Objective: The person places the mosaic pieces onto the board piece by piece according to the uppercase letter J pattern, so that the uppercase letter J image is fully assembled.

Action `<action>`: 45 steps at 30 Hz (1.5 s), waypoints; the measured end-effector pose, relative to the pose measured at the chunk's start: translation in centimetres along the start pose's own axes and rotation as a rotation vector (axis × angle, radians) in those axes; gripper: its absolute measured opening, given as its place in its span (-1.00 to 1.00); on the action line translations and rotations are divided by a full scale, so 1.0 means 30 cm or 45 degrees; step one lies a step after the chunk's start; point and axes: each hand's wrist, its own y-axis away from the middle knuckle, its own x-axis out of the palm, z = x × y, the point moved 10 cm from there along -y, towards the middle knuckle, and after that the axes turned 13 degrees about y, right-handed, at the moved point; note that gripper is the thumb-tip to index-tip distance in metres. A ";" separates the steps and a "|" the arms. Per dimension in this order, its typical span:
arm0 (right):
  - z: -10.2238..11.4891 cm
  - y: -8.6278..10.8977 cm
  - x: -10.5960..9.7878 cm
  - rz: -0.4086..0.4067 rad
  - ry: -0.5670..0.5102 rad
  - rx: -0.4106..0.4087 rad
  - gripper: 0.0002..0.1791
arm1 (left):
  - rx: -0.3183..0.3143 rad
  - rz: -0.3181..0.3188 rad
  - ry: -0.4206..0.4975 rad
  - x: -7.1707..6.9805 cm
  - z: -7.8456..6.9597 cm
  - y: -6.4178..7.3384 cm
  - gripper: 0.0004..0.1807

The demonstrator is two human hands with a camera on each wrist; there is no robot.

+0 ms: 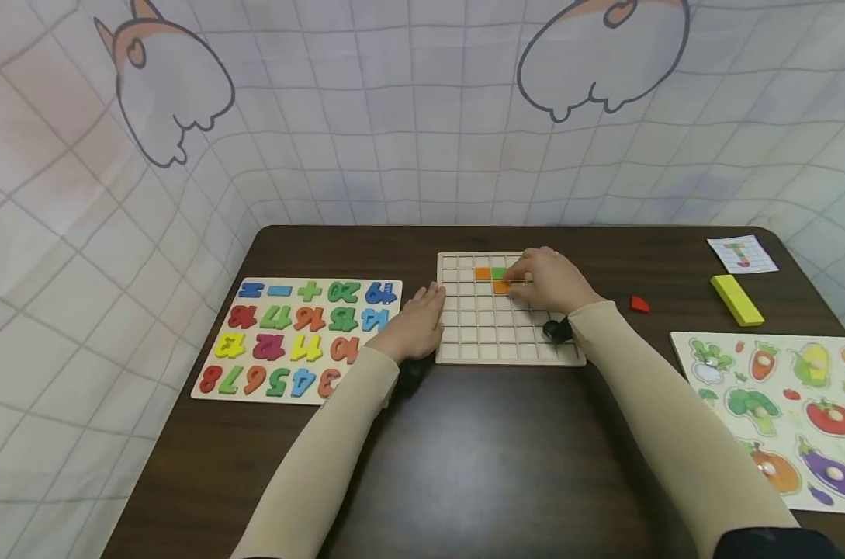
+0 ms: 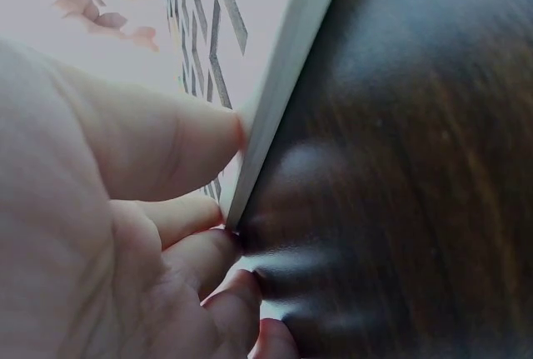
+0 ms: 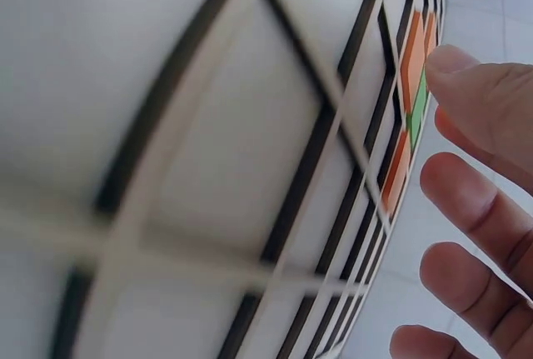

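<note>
A wooden grid board (image 1: 495,334) lies on the table before me. My left hand (image 1: 415,324) rests against its left edge with fingers extended; in the left wrist view the thumb (image 2: 179,138) touches the board's side (image 2: 287,67). My right hand (image 1: 553,281) is over the upper right of the board, palm down. In the right wrist view its thumb (image 3: 479,84) overlaps a green tile (image 3: 419,105), and no loose tile shows between the fingers. An orange tile (image 1: 483,273) and the green tile sit in the upper rows, with another orange tile (image 1: 500,287) below.
On the left lies a number puzzle board (image 1: 206,392). To the right are a red piece (image 1: 639,304), a yellow block (image 1: 737,300), a pattern card (image 1: 760,262) and a vegetable puzzle board (image 1: 732,427). A white curtain (image 1: 394,140) hangs behind the table.
</note>
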 end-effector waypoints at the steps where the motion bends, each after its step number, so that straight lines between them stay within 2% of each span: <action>1: -0.009 0.006 -0.001 0.000 0.000 0.011 -0.70 | -0.005 0.001 -0.002 0.002 0.005 0.000 -0.30; 9: -0.085 0.058 0.009 0.022 -0.010 0.063 -0.71 | -0.022 -0.005 0.011 0.016 0.030 0.004 -0.28; 18: -0.175 0.136 0.004 0.011 0.038 0.051 -0.68 | -0.014 0.019 0.027 0.025 0.029 0.010 -0.28; 30: -0.339 0.276 -0.054 0.025 0.141 0.130 -0.67 | 0.016 0.002 0.013 0.005 -0.003 -0.002 -0.27; 35: -0.351 0.317 -0.066 0.035 0.152 0.120 -0.68 | 0.018 0.006 0.007 0.001 -0.009 -0.002 -0.27; 45: -0.299 0.384 -0.058 0.078 0.128 0.075 -0.70 | 0.009 0.019 0.005 0.006 0.000 -0.009 -0.27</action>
